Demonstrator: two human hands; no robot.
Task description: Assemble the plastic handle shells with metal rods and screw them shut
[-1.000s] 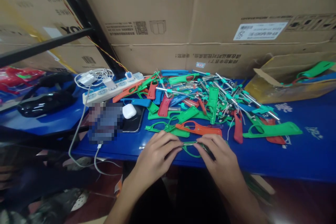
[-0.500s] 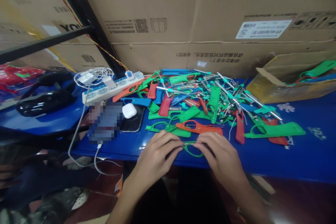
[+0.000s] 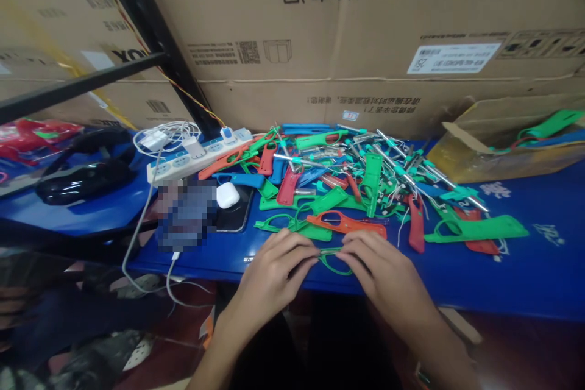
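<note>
In the head view, at the bottom middle of the frame, the left hand (image 3: 272, 274) and the right hand (image 3: 386, 277) are holding one green plastic piece (image 3: 333, 259) between them. They are working at the near edge of the blue tabletop (image 3: 525, 268). The fingers (image 3: 301, 254) of each hand are pinching tight on the green plastic piece, one hand at each end. Its thin round loop is showing in the gap between the two hands.

The work looks like it is only starting. A big pile (image 3: 365, 189) of green, red and blue pieces and metal rods is lying just above the hands, in the middle of the frame, and no hand is touching it. An orange piece (image 3: 347, 223) is lying near the fingers but apart from them. At the right of the frame a cardboard box (image 3: 479, 158) is holding a few pieces like these, so maybe a small part is done.
</note>
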